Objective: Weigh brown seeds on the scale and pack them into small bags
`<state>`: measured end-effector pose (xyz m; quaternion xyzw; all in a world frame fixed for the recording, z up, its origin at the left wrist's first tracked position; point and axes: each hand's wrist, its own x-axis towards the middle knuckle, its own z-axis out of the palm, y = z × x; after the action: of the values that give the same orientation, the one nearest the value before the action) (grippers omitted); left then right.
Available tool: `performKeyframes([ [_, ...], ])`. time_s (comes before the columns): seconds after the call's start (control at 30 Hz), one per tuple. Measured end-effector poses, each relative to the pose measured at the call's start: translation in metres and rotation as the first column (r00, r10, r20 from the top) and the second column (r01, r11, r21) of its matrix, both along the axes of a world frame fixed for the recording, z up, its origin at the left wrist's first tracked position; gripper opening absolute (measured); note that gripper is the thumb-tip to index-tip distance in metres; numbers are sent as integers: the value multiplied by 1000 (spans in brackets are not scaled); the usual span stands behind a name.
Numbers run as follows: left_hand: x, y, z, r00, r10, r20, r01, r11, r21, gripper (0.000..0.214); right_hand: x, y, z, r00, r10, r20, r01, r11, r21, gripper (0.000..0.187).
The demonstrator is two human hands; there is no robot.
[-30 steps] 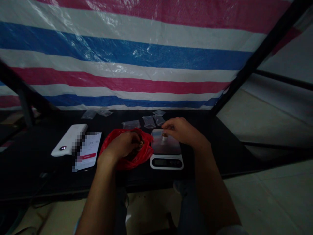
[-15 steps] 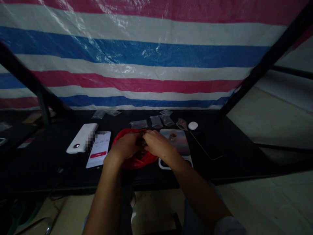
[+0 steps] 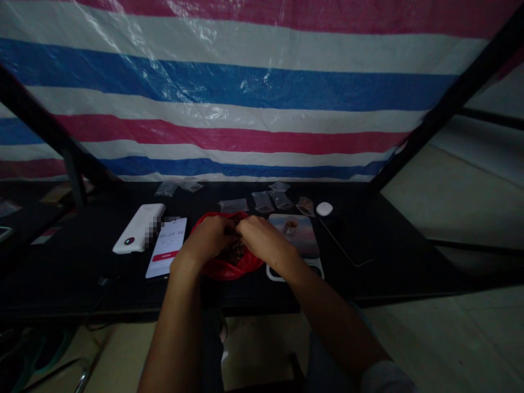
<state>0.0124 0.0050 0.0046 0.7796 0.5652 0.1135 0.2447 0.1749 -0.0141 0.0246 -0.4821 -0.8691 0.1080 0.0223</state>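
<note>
An open red plastic bag (image 3: 229, 273) lies on the black table, its rim rolled outward. Dark brown small dried pieces (image 3: 235, 252) fill it. My left hand (image 3: 210, 237) reaches in from the left, fingers bent down and drawn together among the pieces. From the right, my right hand (image 3: 260, 234) dips into the same bag with curled fingers, close to the left fingertips. What either hand pinches is hidden. Just right of the bag is a white-edged digital scale (image 3: 303, 240) with a small clear cup (image 3: 290, 225) of brown bits on it.
Behind the bag lie several small clear plastic bags (image 3: 262, 202), one with brown contents (image 3: 305, 206). A white round object (image 3: 324, 208) and a thin bent rod (image 3: 341, 244) are to the right. A phone (image 3: 167, 245) and white power bank (image 3: 139, 228) lie left. A striped tarp (image 3: 262, 87) hangs behind.
My left hand has shifted slightly up and left, so more brown pieces show in the bag. My right hand stays nearly in place. The whole view has shifted slightly.
</note>
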Motion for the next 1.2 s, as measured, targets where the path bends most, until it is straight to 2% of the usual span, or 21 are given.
performKeyframes([
  [0.1, -2, 0, 4, 998, -62, -6, 62, 998, -24, 28, 3, 2, 3, 1000, 3, -27, -4, 1000, -17, 30],
  [0.3, -2, -3, 11, 998, -56, -18, 55, 998, -36, 25, 12, 8, -2, 990, 47, -137, -50, 999, -19, 21],
  [0.53, -7, 0, 4, 997, -74, 17, 74, 997, -11, 25, 27, 16, -3, 942, 36, -335, -63, 996, -70, 17],
  [0.63, -5, 1, 1, 998, -53, -25, 52, 998, -43, 27, 46, 17, 8, 901, -25, -433, -15, 996, -88, 15],
  [0.73, -1, 2, 1, 998, -32, -58, 29, 998, -49, 28, 73, 14, 21, 870, -140, -474, 106, 990, -97, 14],
  [0.83, 3, 1, 3, 997, -47, -56, 44, 997, -58, 27, 99, 10, 31, 862, -238, -448, 218, 971, -96, 13],
  [0.97, 7, 0, 4, 998, -28, -58, 25, 998, -57, 26, 117, 6, 34, 878, -303, -371, 292, 953, -86, 13],
  [1.2, 8, 5, -1, 999, -52, -5, 52, 999, -7, 25, 115, 8, 27, 915, -284, -287, 261, 958, -115, 9],
])
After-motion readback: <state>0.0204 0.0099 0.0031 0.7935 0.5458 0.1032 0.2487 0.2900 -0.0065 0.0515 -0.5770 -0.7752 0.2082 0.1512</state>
